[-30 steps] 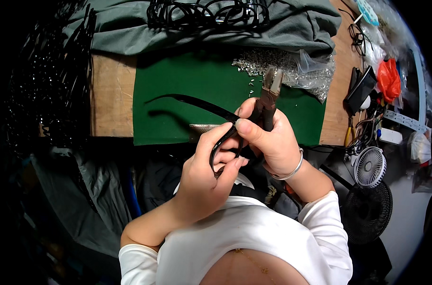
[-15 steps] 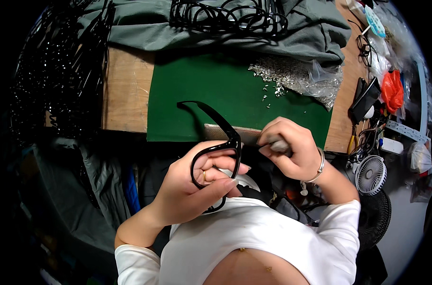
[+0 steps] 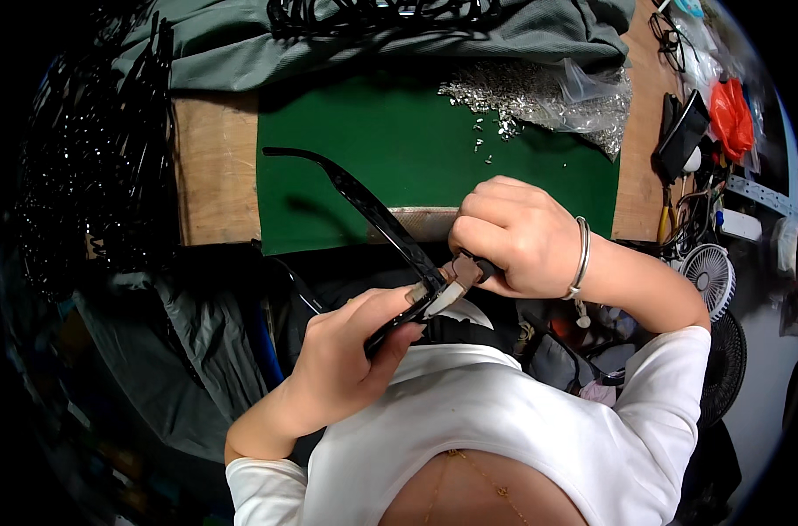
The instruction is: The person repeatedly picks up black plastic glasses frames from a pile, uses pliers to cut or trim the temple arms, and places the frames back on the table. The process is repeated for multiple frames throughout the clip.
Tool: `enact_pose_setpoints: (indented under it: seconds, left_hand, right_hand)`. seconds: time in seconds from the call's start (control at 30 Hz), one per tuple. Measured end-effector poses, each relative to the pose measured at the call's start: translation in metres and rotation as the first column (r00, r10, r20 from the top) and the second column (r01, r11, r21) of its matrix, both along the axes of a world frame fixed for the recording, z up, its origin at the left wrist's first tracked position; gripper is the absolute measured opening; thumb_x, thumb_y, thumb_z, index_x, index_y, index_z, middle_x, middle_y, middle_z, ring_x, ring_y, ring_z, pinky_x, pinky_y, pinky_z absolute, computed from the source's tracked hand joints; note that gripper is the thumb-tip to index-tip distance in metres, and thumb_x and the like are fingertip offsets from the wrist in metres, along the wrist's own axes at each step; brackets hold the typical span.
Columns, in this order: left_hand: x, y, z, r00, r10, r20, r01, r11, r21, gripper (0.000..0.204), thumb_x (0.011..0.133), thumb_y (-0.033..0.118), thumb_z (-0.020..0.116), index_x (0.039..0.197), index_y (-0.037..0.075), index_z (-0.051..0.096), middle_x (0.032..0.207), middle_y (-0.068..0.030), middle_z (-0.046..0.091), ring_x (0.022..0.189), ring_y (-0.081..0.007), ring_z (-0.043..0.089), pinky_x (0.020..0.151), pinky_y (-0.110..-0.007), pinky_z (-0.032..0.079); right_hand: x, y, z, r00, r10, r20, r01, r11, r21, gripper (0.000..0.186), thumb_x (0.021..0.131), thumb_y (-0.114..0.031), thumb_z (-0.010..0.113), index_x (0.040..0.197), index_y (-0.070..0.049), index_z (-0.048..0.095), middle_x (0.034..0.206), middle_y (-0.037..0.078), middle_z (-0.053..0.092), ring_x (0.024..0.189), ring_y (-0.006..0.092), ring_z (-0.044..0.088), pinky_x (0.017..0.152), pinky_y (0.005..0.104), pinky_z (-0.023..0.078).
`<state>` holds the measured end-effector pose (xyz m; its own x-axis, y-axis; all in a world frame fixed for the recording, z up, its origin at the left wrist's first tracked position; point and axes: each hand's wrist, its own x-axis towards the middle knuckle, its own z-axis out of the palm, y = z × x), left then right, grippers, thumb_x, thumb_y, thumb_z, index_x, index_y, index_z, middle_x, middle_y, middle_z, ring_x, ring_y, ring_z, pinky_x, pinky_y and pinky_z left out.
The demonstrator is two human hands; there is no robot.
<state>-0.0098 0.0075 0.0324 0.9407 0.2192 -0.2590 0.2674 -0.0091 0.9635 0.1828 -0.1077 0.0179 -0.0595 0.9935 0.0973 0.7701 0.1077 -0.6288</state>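
My left hand (image 3: pixel 342 351) grips a black glossy glasses frame (image 3: pixel 373 210) low in front of me, with one temple raised and reaching toward the upper left. My right hand (image 3: pixel 513 237) is closed on pliers (image 3: pixel 460 274), whose metal jaws are turned down onto the frame's corner near the temple hinge, beside my left fingertips. Much of the frame's front is hidden by my left hand. Beyond both hands, a green mat (image 3: pixel 329 123) covers part of the wooden table (image 3: pixel 210 167), with small silver metal pieces (image 3: pixel 495 96) and clear plastic at its back right.
Grey cloth (image 3: pixel 215 53) bearing black frames (image 3: pixel 381 13) lies across the back. Many glossy black pieces (image 3: pixel 92 158) fill the left. At right are a phone (image 3: pixel 684 131), red plastic bag (image 3: pixel 730 118), cables and white fan (image 3: pixel 706 280); a black fan (image 3: pixel 723 368) is below.
The pliers, earlier upright, are turned down, and my right hand has brought their jaws onto the frame. My left hand has tilted the frame, so its lens rim faces away.
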Motion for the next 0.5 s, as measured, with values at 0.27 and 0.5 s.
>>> enact_pose_setpoints:
  seconds: [0.27,0.5]
  left_hand:
    - [0.009,-0.004,-0.001,0.994,-0.071,0.085,0.037,0.937,0.347,0.027,0.068,-0.013,0.059,0.092,-0.002,0.058,0.084,-0.0139,0.062,0.072,-0.0256,0.062,0.064,-0.026,0.048]
    - [0.052,0.017,0.019,0.918,-0.290,0.270,0.109,0.840,0.532,0.039,0.058,-0.010,0.059,0.094,0.003,0.061,0.090,-0.0119,0.062,0.078,-0.0252,0.062,0.068,-0.030,0.051]
  right_hand:
    - [0.005,-0.009,-0.016,0.994,-0.034,0.105,0.020,0.990,0.137,0.030,0.049,-0.013,0.069,0.068,-0.007,0.046,0.067,0.006,0.046,0.063,0.0224,0.049,0.057,0.0326,0.039]
    - [0.012,-0.035,-0.034,0.975,-0.123,0.183,0.105,0.989,0.108,0.030,0.052,-0.017,0.070,0.072,-0.006,0.050,0.072,0.009,0.047,0.067,0.0264,0.048,0.063,0.0349,0.040]
